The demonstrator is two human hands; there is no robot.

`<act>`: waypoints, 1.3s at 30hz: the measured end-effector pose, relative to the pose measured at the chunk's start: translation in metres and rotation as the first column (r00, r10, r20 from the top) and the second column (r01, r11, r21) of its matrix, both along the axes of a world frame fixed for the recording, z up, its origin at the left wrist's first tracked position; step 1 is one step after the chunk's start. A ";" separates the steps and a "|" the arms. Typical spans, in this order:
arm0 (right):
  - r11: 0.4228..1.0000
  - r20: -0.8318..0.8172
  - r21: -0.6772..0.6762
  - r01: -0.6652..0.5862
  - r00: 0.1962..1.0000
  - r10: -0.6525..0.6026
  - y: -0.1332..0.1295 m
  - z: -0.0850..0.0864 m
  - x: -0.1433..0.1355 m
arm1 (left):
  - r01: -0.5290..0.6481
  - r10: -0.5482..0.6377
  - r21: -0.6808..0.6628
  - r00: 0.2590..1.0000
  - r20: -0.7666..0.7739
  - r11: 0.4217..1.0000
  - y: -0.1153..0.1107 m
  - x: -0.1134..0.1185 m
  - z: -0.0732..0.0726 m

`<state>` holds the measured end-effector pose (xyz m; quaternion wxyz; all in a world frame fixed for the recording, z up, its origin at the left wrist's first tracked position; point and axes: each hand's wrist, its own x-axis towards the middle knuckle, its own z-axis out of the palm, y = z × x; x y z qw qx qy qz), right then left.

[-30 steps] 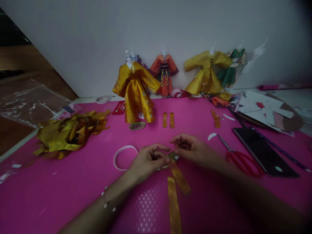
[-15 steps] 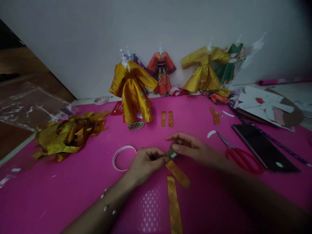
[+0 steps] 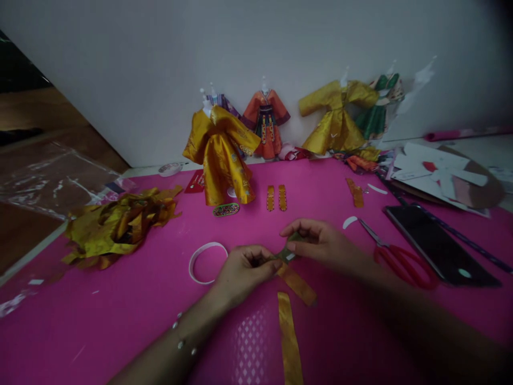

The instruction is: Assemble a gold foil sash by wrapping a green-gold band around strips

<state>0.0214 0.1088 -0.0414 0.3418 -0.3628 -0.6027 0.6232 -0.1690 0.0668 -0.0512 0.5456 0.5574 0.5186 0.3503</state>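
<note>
A small olive-green piece of fabric (image 3: 285, 254) with a white patch on it is stretched between my two hands. My left hand (image 3: 248, 270) pinches its left end with thumb and fingertips. On the other side, my right hand (image 3: 320, 243) grips its upper right end, the thumb on top. A short gold fabric strip (image 3: 298, 285) lies just below the fingers; whether it joins the green piece is hidden. Closer to me is a longer gold strip (image 3: 290, 339) on the pink mat (image 3: 160, 299). Beside my left hand lies a white ring (image 3: 191, 267), like a tape roll.
Red-handled scissors (image 3: 404, 264) and a phone (image 3: 436, 246) lie at the right. A heap of gold fabric scraps (image 3: 120, 227) is at the left. Doll forms in robes stand at the back, a gold robe (image 3: 224, 155) foremost. Two decorated gold strips (image 3: 282, 198) lie before them.
The whole view has shifted slightly right and down. Between my fingers, the green piece shows a little more of itself. Both hands keep their hold.
</note>
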 end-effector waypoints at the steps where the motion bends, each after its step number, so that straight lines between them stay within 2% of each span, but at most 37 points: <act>1: 1.000 0.008 0.004 -0.008 1.000 0.008 -0.001 0.001 0.000 | -0.001 0.001 0.008 1.000 -0.004 1.000 0.000 0.000 0.000; 5: 1.000 0.028 0.013 -0.002 1.000 0.001 0.000 0.001 0.001 | -0.003 0.003 0.015 1.000 -0.001 1.000 0.001 0.000 -0.003; 9: 0.995 0.077 0.028 0.099 0.992 -0.101 0.010 -0.005 0.005 | -0.024 0.024 0.094 1.000 -0.005 0.995 0.003 -0.003 -0.009; 14: 0.964 0.239 0.171 0.205 0.940 -0.243 0.025 -0.017 0.013 | -0.051 0.128 0.285 0.957 -0.261 0.957 0.005 -0.007 -0.016; 18: 0.919 0.366 0.335 0.208 0.870 -0.330 0.030 -0.025 0.016 | -0.018 0.198 0.408 0.893 -0.405 0.913 0.007 -0.011 -0.018; 22: 0.883 0.421 0.418 0.212 0.817 -0.395 0.031 -0.028 0.018 | -0.010 0.243 0.469 0.865 -0.439 0.883 0.010 -0.013 -0.018; 26: 0.830 0.461 0.525 0.187 0.757 -0.462 0.028 -0.022 0.021 | 0.033 0.289 0.570 0.837 -0.465 0.821 0.011 -0.013 -0.014; 29: 0.752 0.493 0.651 0.103 0.695 -0.523 0.021 -0.012 0.022 | 0.035 0.301 0.602 0.842 -0.448 0.798 0.009 -0.012 -0.011; 31: 0.760 0.552 0.650 -0.017 0.698 -0.456 0.013 -0.006 0.020 | 0.025 0.300 0.604 0.851 -0.431 0.797 0.008 -0.011 -0.010; 33: 0.811 0.611 0.553 -0.191 0.754 -0.239 0.004 -0.001 0.015 | 0.012 0.296 0.595 0.859 -0.418 0.804 0.007 -0.010 -0.010; 34: 0.816 0.624 0.499 -0.291 0.774 -0.106 0.000 0.000 0.013 | 0.007 0.292 0.588 0.863 -0.412 0.809 0.006 -0.010 -0.009; 36: 0.779 0.637 0.437 -0.449 0.766 0.085 -0.009 0.003 0.008 | 0.000 0.280 0.571 0.872 -0.402 0.821 0.005 -0.009 -0.009; 37: 0.761 0.648 0.423 -0.493 0.751 0.127 -0.013 0.004 0.006 | -0.002 0.273 0.564 0.877 -0.397 0.826 0.005 -0.009 -0.009; 39: 0.754 0.675 0.405 -0.517 0.725 0.135 -0.019 0.004 0.004 | -0.006 0.261 0.551 0.884 -0.387 0.835 0.004 -0.008 -0.009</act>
